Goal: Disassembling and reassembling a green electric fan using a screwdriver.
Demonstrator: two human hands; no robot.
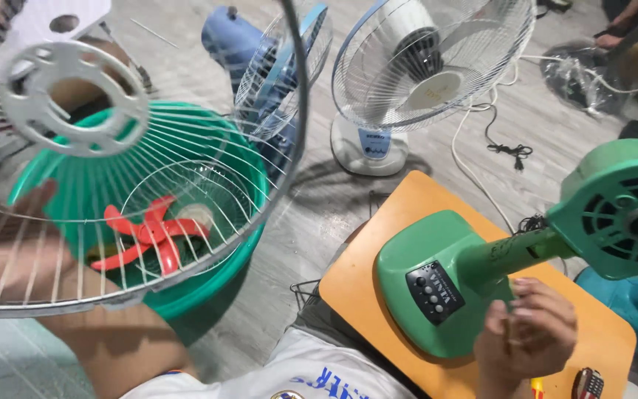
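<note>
A wire fan guard (pixel 112 162) is gripped by the left hand (pixel 9 244) (blurred); the right hand (pixel 527 332), fingers curled together, is rested against the green fan's base (pixel 422 288).

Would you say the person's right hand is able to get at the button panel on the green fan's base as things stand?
Probably yes. The right hand rests against the green fan's base on the orange board, right beside the dark button panel. Nothing lies between them, and the panel faces up, uncovered.

Bright even indoor light, soft shadows on floor, motion-blurred wire guard (pixel 112 185) close up, wide-angle edge distortion
</note>
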